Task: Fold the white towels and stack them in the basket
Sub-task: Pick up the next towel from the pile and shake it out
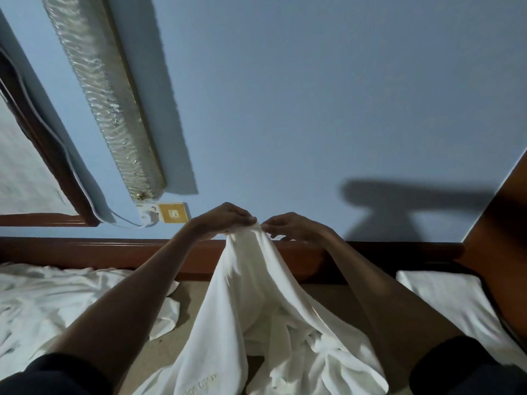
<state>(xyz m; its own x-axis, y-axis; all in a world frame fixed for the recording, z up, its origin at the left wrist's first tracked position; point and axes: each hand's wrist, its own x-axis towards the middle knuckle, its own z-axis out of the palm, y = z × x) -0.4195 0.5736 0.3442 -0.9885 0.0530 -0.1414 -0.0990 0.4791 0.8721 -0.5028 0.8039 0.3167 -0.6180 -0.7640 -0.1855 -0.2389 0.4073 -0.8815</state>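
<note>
White towel [256, 295]: L hand [225, 220] grips top, R hand [296, 227] touching.

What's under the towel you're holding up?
Beige bed surface shows beside the lifted towel, pinched by the left hand and right hand. Anything beneath its draped lower folds is covered.

A white towel [256, 295] hangs bunched from its raised top, bottom crumpled.
</note>
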